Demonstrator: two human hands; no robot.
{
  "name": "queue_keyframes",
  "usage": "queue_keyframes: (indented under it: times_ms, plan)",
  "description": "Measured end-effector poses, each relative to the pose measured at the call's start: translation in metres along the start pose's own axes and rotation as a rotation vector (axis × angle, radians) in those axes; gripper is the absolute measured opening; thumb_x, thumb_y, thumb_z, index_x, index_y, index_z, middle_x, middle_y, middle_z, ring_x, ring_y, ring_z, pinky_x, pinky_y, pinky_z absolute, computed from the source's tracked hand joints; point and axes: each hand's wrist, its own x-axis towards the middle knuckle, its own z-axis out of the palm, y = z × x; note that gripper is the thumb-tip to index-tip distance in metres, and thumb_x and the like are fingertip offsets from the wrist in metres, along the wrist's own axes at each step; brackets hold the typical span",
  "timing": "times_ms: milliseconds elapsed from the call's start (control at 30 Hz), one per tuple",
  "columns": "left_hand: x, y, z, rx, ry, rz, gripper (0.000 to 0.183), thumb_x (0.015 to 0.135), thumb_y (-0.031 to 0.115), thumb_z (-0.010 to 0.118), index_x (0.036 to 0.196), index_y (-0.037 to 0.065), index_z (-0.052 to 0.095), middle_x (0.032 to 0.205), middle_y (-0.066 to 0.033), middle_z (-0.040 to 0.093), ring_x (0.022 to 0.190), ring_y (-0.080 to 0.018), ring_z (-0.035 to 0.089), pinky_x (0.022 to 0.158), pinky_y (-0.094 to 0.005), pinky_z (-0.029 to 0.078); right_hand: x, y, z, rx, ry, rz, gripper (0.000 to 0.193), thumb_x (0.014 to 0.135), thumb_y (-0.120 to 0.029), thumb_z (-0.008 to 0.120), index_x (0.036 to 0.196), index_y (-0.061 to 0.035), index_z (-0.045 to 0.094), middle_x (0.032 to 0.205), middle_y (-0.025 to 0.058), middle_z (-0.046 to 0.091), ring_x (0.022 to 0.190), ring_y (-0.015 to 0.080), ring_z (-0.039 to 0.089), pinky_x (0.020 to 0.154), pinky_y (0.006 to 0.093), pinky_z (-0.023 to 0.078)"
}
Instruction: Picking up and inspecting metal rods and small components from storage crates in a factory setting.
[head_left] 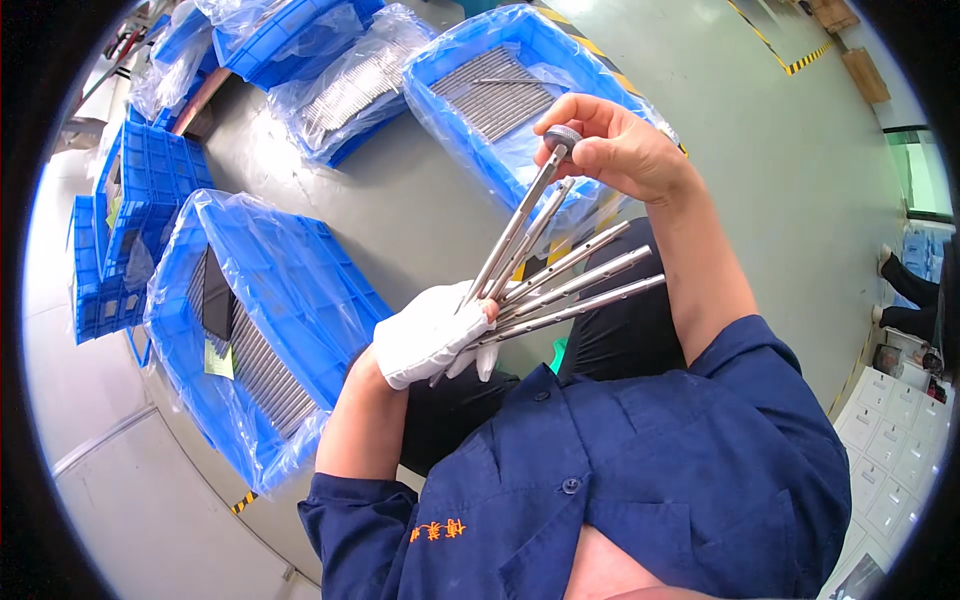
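Observation:
My left hand (425, 338), in a white glove with a bare fingertip showing, is closed round several slim metal rods (585, 282). They fan out up and to the right, with small holes along their sides. Bare, my right hand (640, 160) pinches a round dark knurled knob (563, 137) between thumb and fingers. This knob sits at the upper end of the leftmost rod (515, 225); whether it is threaded on or only touching, I cannot tell. The rods' lower ends are mostly hidden by the glove.
A blue crate (340, 265) lined with clear plastic holds rows of rods at the left. Beyond my hands stands another lined crate (425, 95) of rods. More rods lie on plastic (355, 90) at the back, beside stacked blue crates (165, 165). Yellow-black tape (790, 68) marks the floor.

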Motion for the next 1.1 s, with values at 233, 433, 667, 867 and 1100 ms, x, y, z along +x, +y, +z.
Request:
queue_keyframes:
  times_ms: [233,433,667,867,1100]
  plan:
    - [0.002,0.005,0.001,0.035,-0.009,-0.043,0.043,0.084,0.048,0.043,0.08,0.006,0.05,0.051,-0.0024,0.052,0.037,-0.007,0.041,0.033,-0.0208,0.032,0.0,-0.011,0.004,-0.335,-0.059,0.019,0.029,0.069,-0.004,0.069,0.096,-0.0041,0.058,0.087,0.0058,0.06,0.083,0.0121,0.056,0.076,0.0233,0.045]
    - [0.004,0.01,0.002,0.091,0.016,-0.034,0.045,0.084,0.049,0.042,0.069,0.007,0.048,0.048,-0.0015,0.05,0.036,-0.0076,0.041,0.033,-0.0223,0.032,0.002,0.005,0.007,-0.204,-0.007,0.063,0.036,0.062,-0.001,0.071,0.096,-0.0025,0.056,0.088,0.008,0.059,0.086,0.0168,0.057,0.079,0.028,0.044]
    - [0.001,0.001,0.001,0.017,0.062,-0.035,0.038,0.082,0.045,0.049,0.074,0.007,0.049,0.048,-0.0007,0.048,0.037,-0.0067,0.039,0.034,-0.0209,0.03,0.003,-0.004,-0.034,-0.074,0.158,-0.128,0.024,0.074,0.0,0.061,0.097,-0.0038,0.055,0.088,0.0078,0.058,0.085,0.0158,0.058,0.079,0.0287,0.047]
    - [0.017,-0.006,0.001,-0.702,0.102,0.234,0.032,0.08,0.028,0.058,0.096,0.002,0.051,0.051,0.0034,0.038,0.038,-0.0079,0.034,0.039,-0.0221,0.026,0.007,0.014,-0.028,0.143,0.251,-0.032,0.013,0.08,-0.009,0.056,0.092,-0.0051,0.056,0.078,0.0029,0.055,0.072,0.0119,0.055,0.066,0.0239,0.047]
    - [0.027,-0.021,-0.009,-0.683,0.192,-0.149,0.016,0.08,0.015,0.055,0.09,0.002,0.052,0.063,-0.0038,0.056,0.051,-0.0136,0.055,0.05,-0.0256,0.047,0.008,0.078,0.066,-1.497,0.089,-0.557,0.041,0.067,-0.014,0.059,0.107,-0.0184,0.058,0.075,0.0037,0.045,0.072,0.0182,0.051,0.06,0.0307,0.042]
